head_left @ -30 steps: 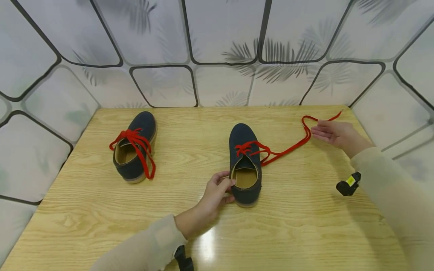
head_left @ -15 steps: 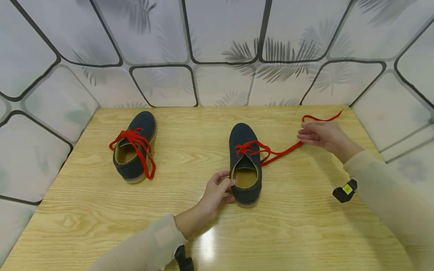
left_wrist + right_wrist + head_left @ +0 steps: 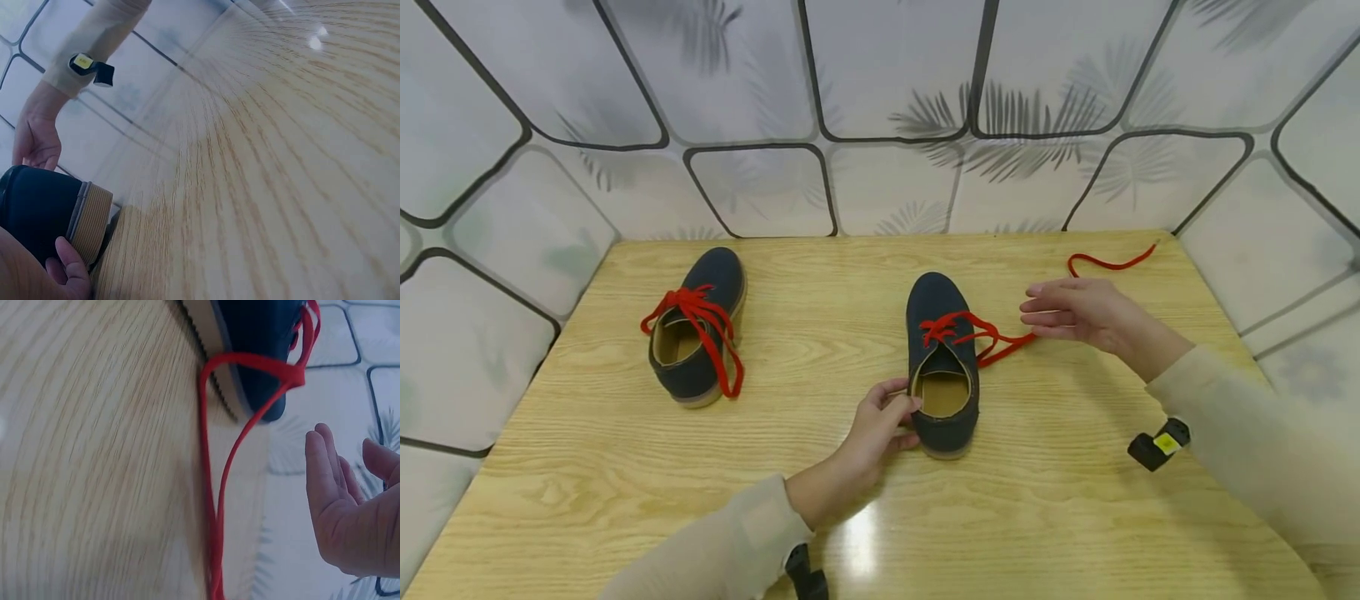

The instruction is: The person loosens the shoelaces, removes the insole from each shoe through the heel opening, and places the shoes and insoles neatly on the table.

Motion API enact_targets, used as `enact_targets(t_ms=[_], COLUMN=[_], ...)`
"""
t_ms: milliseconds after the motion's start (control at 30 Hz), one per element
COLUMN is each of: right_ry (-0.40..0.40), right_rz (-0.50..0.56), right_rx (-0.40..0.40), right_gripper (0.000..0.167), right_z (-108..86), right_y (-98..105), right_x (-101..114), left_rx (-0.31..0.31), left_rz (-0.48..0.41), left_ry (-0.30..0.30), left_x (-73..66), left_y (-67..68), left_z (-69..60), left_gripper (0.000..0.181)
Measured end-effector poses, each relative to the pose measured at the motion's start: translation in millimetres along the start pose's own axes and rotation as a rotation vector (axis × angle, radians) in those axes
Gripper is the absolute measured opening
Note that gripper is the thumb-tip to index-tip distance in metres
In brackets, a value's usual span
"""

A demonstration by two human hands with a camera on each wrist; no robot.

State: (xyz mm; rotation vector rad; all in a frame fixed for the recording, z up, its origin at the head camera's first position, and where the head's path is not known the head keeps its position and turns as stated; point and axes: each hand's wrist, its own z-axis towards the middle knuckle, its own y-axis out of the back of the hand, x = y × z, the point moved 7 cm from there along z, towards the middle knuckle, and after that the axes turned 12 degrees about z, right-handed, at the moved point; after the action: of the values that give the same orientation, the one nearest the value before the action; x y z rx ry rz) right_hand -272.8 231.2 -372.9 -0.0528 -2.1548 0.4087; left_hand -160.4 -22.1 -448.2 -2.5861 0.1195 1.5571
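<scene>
A dark blue shoe [image 3: 937, 293] with a tan sole stands at mid-table, toe away from me. My left hand [image 3: 872, 429] holds its left side near the heel, thumb at the collar and fingers low by the sole; the left wrist view shows fingers at the sole [image 3: 91, 219]. Red shoelace [image 3: 992, 333] runs from the shoe's eyelets out to the right. Over that lace hovers my right hand [image 3: 1078, 315], fingers extended and holding nothing. In the right wrist view this hand [image 3: 350, 512] is apart from the doubled lace [image 3: 206, 431]. Part of the lace is hidden beneath it.
A second dark blue shoe [image 3: 718, 273] with its red laces in a bow [image 3: 688, 302] stands at the left. The wooden table [image 3: 820, 333] meets a patterned backdrop [image 3: 895, 183] at the back and sides. One loose lace end [image 3: 1120, 266] lies near the far right corner.
My right hand has moved left along the lace, from near its far end toward the shoe. The left hand and both shoes have stayed in place.
</scene>
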Motion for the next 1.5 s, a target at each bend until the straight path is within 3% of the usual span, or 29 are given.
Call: enact_targets(t_ms=[200, 367, 467, 567, 667, 767, 867, 967, 1067, 1167, 1300, 1500], right_ry=[0.045, 0.128, 0.195, 0.282, 0.414, 0.596, 0.853, 1.181, 1.475, 1.669, 1.770, 1.716], right_rz=[-0.132, -0.266, -0.390, -0.550, -0.767, -0.990, -1.205, -1.417, -1.549, -1.626, -1.746, -1.938], right_rx=[0.002, 0.003, 0.003, -0.003, -0.019, -0.028, -0.016, -0.017, 0.022, 0.101, 0.162, 0.197], right_gripper=[0.006, 0.027, 0.041, 0.040, 0.027, 0.016, 0.017, 0.021, 0.018, 0.016, 0.010, 0.008], right_z=[-7.3, -15.9, -21.6, -27.1, -33.2, -40.7, -51.2, -64.5, -75.3, -79.3, -75.5, -65.9], right_y=[-22.6, -44.0, -58.6, -72.0, -86.1, -102.6, -120.4, -137.3, -150.3, -157.7, -160.7, -163.7], right_x=[-1.2, -3.9, -4.7, -5.4, -6.5, -9.5, -15.1, -23.9, -35.9, -47.7, -59.3, -67.0], left_rx=[0.004, 0.003, 0.002, 0.002, 0.003, 0.008, 0.010, 0.010, 0.006, 0.001, -0.002, -0.006], left_rz=[-0.002, -0.003, -0.002, -0.003, -0.004, -0.004, 0.000, 0.006, 0.005, 0.000, -0.002, -0.001], left_ry=[-0.010, -0.008, -0.008, -0.009, -0.011, -0.015, -0.018, -0.018, -0.014, -0.010, -0.007, -0.014], left_x=[-1.0, -0.7, -0.6, -0.6, -0.7, -0.9, -1.1, -0.5, -0.1, 0.2, 0.2, -0.8], left_y=[0.1, -0.3, -0.4, -0.3, -0.2, -0.3, -0.3, 0.0, 0.0, 0.0, 0.1, 0.0], left_z=[-0.2, -0.1, -0.2, -0.2, -0.5, -0.5, -0.6, -0.4, 0.1, 0.6, 0.8, 0.2], left_gripper=[0.053, 0.052, 0.052, 0.053, 0.053, 0.052, 0.052, 0.053, 0.052, 0.052, 0.051, 0.051])
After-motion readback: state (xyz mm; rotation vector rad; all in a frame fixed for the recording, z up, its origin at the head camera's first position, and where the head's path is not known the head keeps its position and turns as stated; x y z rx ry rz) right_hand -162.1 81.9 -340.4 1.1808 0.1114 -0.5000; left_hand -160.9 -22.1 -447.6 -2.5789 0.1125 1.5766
